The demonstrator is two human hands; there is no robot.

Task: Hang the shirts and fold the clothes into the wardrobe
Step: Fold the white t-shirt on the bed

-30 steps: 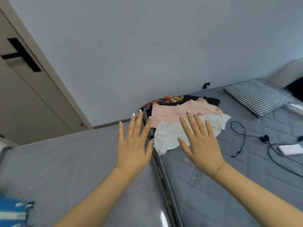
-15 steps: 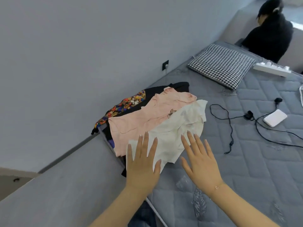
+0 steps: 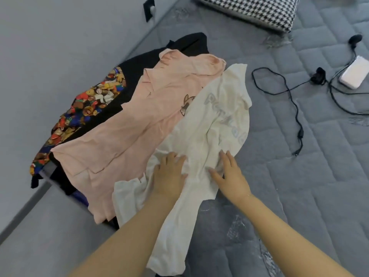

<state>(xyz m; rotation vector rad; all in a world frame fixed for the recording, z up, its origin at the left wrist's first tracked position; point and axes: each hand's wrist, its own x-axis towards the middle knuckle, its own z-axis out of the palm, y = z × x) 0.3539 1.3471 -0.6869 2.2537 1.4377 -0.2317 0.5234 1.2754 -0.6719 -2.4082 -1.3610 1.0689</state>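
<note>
A pile of clothes lies on the grey mattress (image 3: 299,196) by the wall. On top at the right is a white shirt (image 3: 215,124) with pale lettering. A pink shirt (image 3: 139,126) lies to its left, over a black garment (image 3: 143,62) with a colourful printed panel (image 3: 89,102). My left hand (image 3: 169,176) is on the lower part of the white shirt, fingers curled into the cloth. My right hand (image 3: 229,174) rests beside it, thumb and fingers pinching a bunched fold of the same shirt.
A houndstooth pillow (image 3: 255,11) lies at the head of the mattress. A black cable (image 3: 289,100) and a white power bank (image 3: 353,74) sit to the right. A grey wall (image 3: 60,37) with a socket (image 3: 149,9) runs along the left, grey floor below.
My view has swung from the door and floor onto the bed. Both hands have dropped from hovering with spread fingers onto the white shirt, which now bunches under them.
</note>
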